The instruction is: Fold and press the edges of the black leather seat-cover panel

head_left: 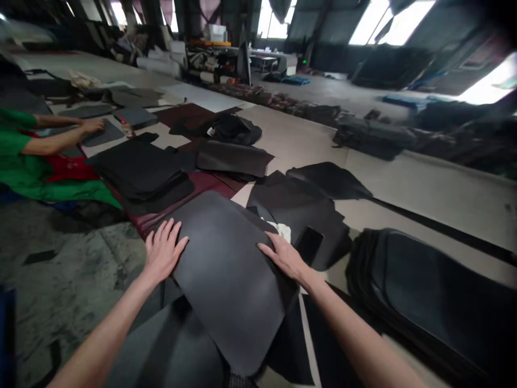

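A large dark grey leather-like panel (230, 269) with rounded corners lies before me, its near end reaching toward my body. My left hand (163, 248) rests on its left edge, fingers spread and flat. At the right edge is my right hand (285, 256), with thumb and forefinger stretched out and apart on the panel; its other fingers are mostly hidden. Just beyond that hand sits a crumpled white scrap (284, 231). A black phone-like rectangle (309, 242) lies to its right, on dark sheets (278, 196).
A stack of dark panels (424, 280) stands at right. Black pieces (137, 161) are piled left of centre, beside a rolled dark sheet (232, 158). On the far left, a co-worker in green (16, 151) handles a grey piece (104, 133). The long pale table (291, 126) runs behind.
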Demonstrator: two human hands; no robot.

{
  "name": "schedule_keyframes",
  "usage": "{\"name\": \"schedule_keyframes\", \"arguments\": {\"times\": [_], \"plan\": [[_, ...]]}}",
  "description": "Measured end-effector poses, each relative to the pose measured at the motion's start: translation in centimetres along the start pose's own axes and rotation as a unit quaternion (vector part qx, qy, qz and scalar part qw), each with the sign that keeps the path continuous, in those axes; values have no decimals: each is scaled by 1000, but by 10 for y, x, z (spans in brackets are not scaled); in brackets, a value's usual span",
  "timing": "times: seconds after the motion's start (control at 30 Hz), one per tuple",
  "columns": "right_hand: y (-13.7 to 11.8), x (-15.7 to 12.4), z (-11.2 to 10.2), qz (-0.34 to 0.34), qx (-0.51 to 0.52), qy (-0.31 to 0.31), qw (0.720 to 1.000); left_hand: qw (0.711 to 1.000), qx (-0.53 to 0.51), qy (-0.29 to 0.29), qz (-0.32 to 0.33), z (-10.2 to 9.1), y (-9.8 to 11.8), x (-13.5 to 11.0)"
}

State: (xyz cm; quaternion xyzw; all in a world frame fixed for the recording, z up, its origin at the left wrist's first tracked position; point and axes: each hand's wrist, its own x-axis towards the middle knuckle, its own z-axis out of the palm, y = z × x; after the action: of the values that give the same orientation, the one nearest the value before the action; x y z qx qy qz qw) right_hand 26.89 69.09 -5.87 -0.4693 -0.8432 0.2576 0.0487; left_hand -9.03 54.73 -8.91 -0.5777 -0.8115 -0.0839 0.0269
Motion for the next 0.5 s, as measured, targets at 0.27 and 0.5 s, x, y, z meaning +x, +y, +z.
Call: {"name": "schedule_keyframes", "arguments": {"times": [0.27, 0.5], "plan": [[-11, 5, -12, 34, 9, 12, 999, 996, 54, 54, -52, -1, 38, -1], [-20, -18, -26, 16, -9, 65, 998, 996, 18, 76, -30, 7, 35, 0]]}}
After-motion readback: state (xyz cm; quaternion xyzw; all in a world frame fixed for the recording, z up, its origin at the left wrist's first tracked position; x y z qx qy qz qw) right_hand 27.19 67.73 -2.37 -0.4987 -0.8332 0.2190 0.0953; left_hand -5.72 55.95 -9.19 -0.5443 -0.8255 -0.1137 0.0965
